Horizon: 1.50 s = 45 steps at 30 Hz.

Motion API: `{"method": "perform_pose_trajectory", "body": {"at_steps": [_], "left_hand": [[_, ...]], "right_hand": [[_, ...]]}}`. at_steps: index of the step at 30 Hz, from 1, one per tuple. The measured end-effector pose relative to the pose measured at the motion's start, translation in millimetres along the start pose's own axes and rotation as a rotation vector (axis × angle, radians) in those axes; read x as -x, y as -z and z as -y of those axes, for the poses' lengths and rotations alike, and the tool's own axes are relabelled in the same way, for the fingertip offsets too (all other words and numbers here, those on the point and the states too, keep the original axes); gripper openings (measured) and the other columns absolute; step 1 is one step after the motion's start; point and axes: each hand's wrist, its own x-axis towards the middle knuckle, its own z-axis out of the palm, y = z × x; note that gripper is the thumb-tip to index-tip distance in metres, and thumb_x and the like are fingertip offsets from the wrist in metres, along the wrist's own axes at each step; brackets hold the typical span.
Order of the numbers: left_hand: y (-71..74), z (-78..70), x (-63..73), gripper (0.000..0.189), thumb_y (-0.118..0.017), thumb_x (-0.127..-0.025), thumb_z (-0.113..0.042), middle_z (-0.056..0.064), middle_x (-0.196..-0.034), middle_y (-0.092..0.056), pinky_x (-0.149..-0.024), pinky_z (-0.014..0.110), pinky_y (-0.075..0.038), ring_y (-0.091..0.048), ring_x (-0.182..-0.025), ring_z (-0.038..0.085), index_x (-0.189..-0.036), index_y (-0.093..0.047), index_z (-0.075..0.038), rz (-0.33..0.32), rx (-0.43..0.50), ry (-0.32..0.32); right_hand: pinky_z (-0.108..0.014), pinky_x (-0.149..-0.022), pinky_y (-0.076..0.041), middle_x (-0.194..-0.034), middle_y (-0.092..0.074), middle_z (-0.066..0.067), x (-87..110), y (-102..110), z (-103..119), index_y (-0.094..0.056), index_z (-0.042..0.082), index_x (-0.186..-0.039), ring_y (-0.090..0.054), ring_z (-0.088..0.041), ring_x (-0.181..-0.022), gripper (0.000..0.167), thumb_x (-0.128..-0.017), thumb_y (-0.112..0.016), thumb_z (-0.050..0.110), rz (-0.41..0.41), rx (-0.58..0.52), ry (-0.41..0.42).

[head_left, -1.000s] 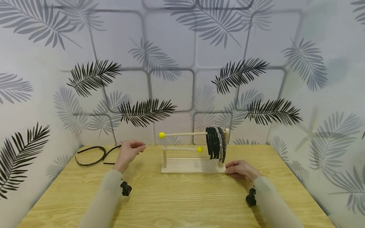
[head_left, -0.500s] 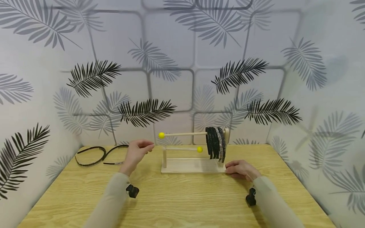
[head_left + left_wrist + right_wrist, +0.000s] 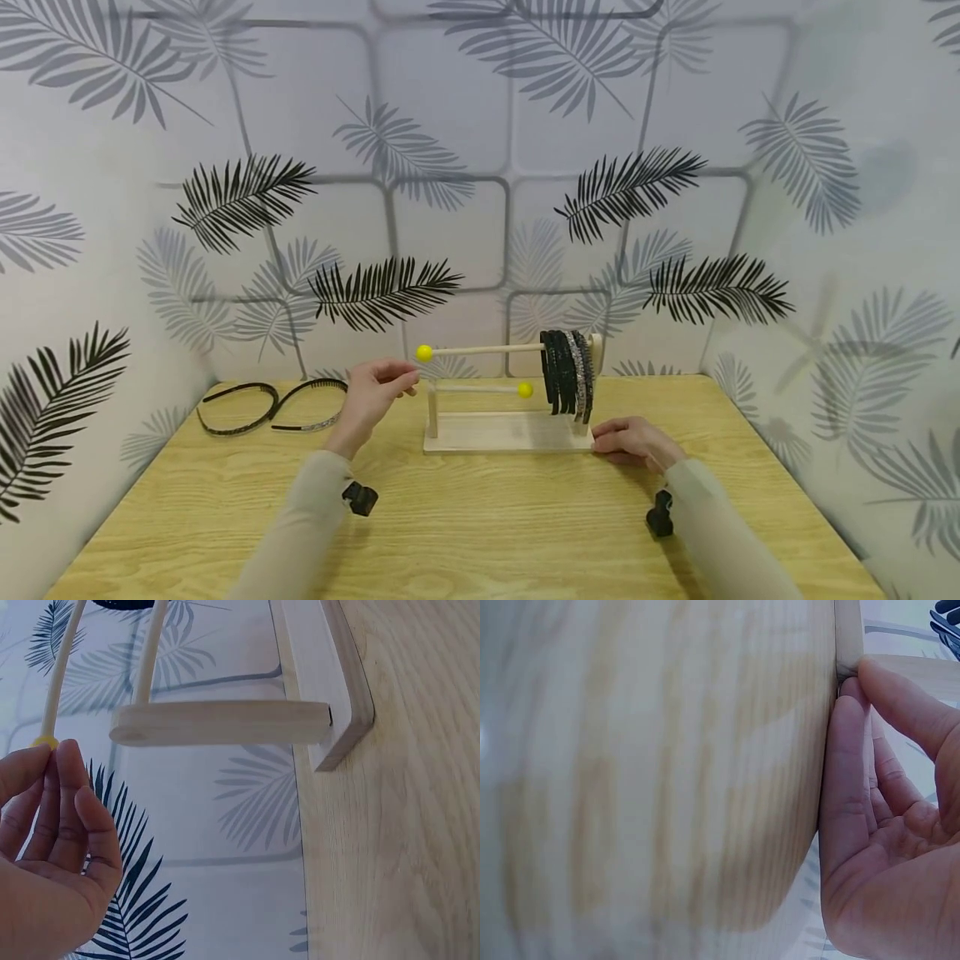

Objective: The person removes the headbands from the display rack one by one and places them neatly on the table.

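Observation:
A pale wooden headband stand (image 3: pixel 506 433) has two bars, each tipped with a yellow ball. Several black and silver headbands (image 3: pixel 566 375) hang at the right end of its upper bar. My left hand (image 3: pixel 367 404) is raised beside the stand's left end, its fingers loosely bent and holding nothing. In the left wrist view, the fingertips overlap the upper bar's yellow ball (image 3: pixel 45 741). My right hand (image 3: pixel 637 442) rests on the table and pinches the right end of the stand's base; the right wrist view has thumb (image 3: pixel 900 701) and fingertips right at that corner.
Two more headbands lie on the wooden table (image 3: pixel 480 525) at the back left: a dark headband (image 3: pixel 236 432) and a toothed headband with a silvery part (image 3: pixel 307 427). A leaf-patterned wall (image 3: pixel 480 233) rises behind the table and along both sides.
My left hand has moved right, away from the two headbands on the table, to near the upper bar's yellow ball. The right hand and the stand have stayed in place.

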Motion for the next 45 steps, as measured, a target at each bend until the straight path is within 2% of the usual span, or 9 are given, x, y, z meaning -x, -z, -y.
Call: {"method": "perform_pose_trajectory", "body": {"at_steps": [8,16,23,29,35,40,43,45], "left_hand": [[-18.9,-2.4,-0.6,0.016,-0.069,-0.093,-0.014,0.008,-0.091,-0.071,-0.07,0.026,-0.054,-0.067,-0.076,0.02,-0.104,-0.073,-0.004,0.036,0.079,-0.031],[-36.7,-3.5,2.6,0.017,-0.069,-0.093,-0.018,0.009,-0.092,-0.071,-0.081,0.045,-0.055,-0.067,-0.079,0.019,-0.104,-0.073,-0.006,0.082,0.07,-0.011],[-45.5,-10.1,-2.5,0.019,-0.07,-0.093,-0.021,0.013,-0.095,-0.071,-0.074,0.031,-0.055,-0.067,-0.08,0.019,-0.105,-0.073,-0.006,0.095,0.081,0.004],[-59.6,-14.9,-6.3,0.017,-0.069,-0.093,-0.017,0.009,-0.091,-0.072,-0.073,0.032,-0.056,-0.067,-0.076,0.015,-0.105,-0.074,-0.006,0.084,0.128,-0.002],[-79.6,-16.0,-4.0,0.02,-0.07,-0.092,-0.016,0.008,-0.09,-0.072,-0.07,0.027,-0.054,-0.065,-0.073,0.013,-0.105,-0.072,-0.001,0.077,0.214,0.007],[-93.4,-19.5,-0.8,0.017,-0.07,-0.092,-0.012,0.009,-0.087,-0.071,-0.065,0.023,-0.052,-0.063,-0.07,0.014,-0.103,-0.072,0.001,0.086,0.266,-0.026],[-100.6,-26.7,3.1,0.016,-0.068,-0.092,-0.008,0.013,-0.086,-0.071,-0.063,0.022,-0.051,-0.064,-0.068,0.015,-0.102,-0.072,0.004,0.091,0.25,-0.058],[-104.5,-34.0,7.2,0.017,-0.067,-0.092,-0.006,0.018,-0.087,-0.071,-0.065,0.026,-0.053,-0.064,-0.068,0.016,-0.103,-0.071,0.007,0.096,0.228,-0.072]], "right_hand": [[-0.032,-0.083,-0.057,-0.113,-0.069,-0.012,1.9,-1.1,0.0,-0.058,-0.005,-0.13,-0.068,-0.011,-0.09,0.046,-0.089,-0.072,0.01,-0.007,-0.018,0.017],[-0.033,-0.083,-0.057,-0.113,-0.069,-0.012,1.7,-2.8,0.3,-0.059,-0.004,-0.129,-0.069,-0.012,-0.091,0.046,-0.088,-0.072,0.011,-0.016,-0.013,0.022],[-0.033,-0.083,-0.058,-0.113,-0.07,-0.011,0.8,-4.2,-0.2,-0.06,-0.003,-0.128,-0.069,-0.012,-0.091,0.045,-0.087,-0.073,0.011,-0.02,-0.008,0.015],[-0.033,-0.083,-0.057,-0.116,-0.068,-0.012,2.0,-2.7,0.3,-0.058,-0.004,-0.131,-0.068,-0.012,-0.092,0.047,-0.089,-0.072,0.012,-0.012,-0.009,0.012],[-0.033,-0.083,-0.057,-0.117,-0.068,-0.012,1.4,-2.2,0.5,-0.058,-0.003,-0.131,-0.068,-0.012,-0.092,0.046,-0.089,-0.072,0.013,-0.012,-0.004,0.012],[-0.032,-0.083,-0.057,-0.114,-0.069,-0.01,1.9,-2.4,-0.5,-0.058,-0.004,-0.13,-0.068,-0.011,-0.091,0.045,-0.089,-0.071,0.011,-0.007,-0.013,0.014],[-0.032,-0.084,-0.057,-0.115,-0.068,-0.011,2.2,-2.0,0.1,-0.058,-0.004,-0.13,-0.068,-0.012,-0.092,0.045,-0.09,-0.071,0.011,-0.003,-0.019,0.016],[-0.033,-0.084,-0.057,-0.117,-0.067,-0.013,2.3,-1.5,0.3,-0.057,-0.004,-0.131,-0.068,-0.012,-0.093,0.046,-0.09,-0.071,0.011,0.0,-0.019,0.017]]}}
